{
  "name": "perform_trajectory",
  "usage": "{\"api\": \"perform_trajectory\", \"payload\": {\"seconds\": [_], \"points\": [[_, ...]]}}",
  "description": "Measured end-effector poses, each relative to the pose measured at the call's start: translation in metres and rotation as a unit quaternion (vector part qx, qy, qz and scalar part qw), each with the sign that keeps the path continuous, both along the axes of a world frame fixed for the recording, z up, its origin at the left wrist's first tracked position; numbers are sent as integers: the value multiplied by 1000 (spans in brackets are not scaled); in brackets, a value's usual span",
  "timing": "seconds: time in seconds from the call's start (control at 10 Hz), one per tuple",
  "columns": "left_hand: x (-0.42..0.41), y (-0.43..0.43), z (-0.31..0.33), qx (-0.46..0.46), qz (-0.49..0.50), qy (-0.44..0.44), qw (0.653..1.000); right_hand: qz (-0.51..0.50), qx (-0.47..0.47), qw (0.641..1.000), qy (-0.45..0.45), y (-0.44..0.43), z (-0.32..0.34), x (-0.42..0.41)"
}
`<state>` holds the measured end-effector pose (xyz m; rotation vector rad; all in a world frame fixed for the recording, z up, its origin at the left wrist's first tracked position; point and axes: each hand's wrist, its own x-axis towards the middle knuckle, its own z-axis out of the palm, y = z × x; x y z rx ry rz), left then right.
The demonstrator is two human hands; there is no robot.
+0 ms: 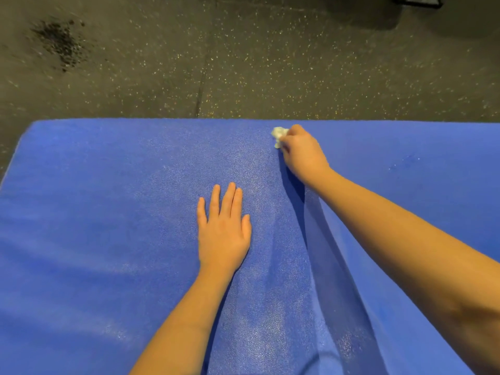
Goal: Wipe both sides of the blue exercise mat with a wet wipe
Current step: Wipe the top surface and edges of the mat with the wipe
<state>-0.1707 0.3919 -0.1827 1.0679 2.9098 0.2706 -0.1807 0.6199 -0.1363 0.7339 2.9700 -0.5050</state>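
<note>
The blue exercise mat [94, 212] is laid flat on the floor [270, 63] and fills the lower two thirds of the view; its far edge runs straight across, and its rounded far left corner is seen. Its surface is finely pebbled, and a paler sheen is caught down the middle strip between the two arms. The floor beyond is dark and flecked with light specks, with a seam running away from the mat's far edge and a blackish blotch [59, 41] at the far left. A dark-framed object [416, 1] is cut off at the top right; what it is cannot be told.

The left hand [223, 228] is pressed palm-down on the middle of the mat, its fingers straight and held close together, nothing gripped. The right hand [303, 151] is stretched out near the far edge, its fingers curled round a crumpled white wet wipe [278, 135], which is held against the mat's surface.
</note>
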Motion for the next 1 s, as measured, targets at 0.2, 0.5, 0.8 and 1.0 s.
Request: {"api": "perform_trajectory", "payload": {"seconds": [0.2, 0.5, 0.8, 1.0], "points": [[0, 0, 0, -1, 1, 0, 1000, -76, 97, 992, -13, 28, 9, -7], [0, 1, 2, -2, 4, -4, 1000, -1, 73, 997, 8, 22, 14, -6], [-1, 1, 1, 3, 4, -11, 1000, 137, 43, 990, 6, 20, -2, 43], [-1, 0, 1, 6, 4, -19, 1000, -73, 27, 995, 69, 7, -4, 55]]}}
